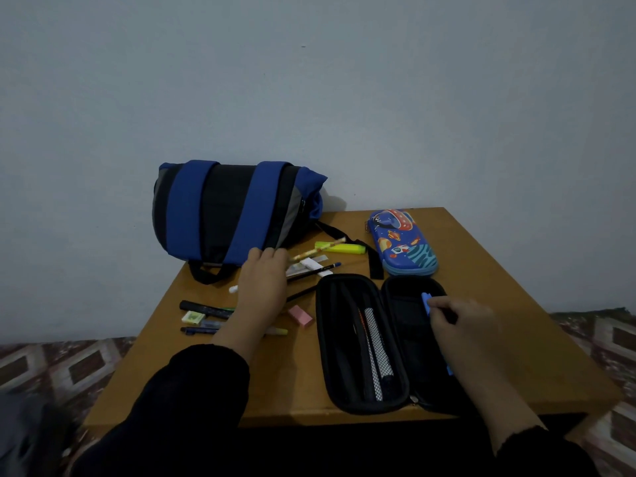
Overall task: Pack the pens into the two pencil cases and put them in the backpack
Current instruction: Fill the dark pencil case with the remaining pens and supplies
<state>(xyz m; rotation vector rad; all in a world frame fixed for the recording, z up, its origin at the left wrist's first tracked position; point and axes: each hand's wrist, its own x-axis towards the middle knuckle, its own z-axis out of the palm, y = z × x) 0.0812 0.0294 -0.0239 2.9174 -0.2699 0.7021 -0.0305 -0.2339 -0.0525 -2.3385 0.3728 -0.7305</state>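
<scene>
Palm-down, left hand (265, 287) covers pens (311, 268); right hand (461, 321) pinches blue pen (426, 302).

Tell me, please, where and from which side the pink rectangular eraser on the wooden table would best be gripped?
Probably across its two long sides, pinched from above. The pink rectangular eraser lies flat on the wooden table, angled diagonally, with bare table along both long edges. The left hand is closest; the open black pencil case sits to its right, so coming straight down avoids bumping that rim.

Wooden table (499, 290): backpack (227, 215), pens (206, 309), cases (402, 241).
</scene>
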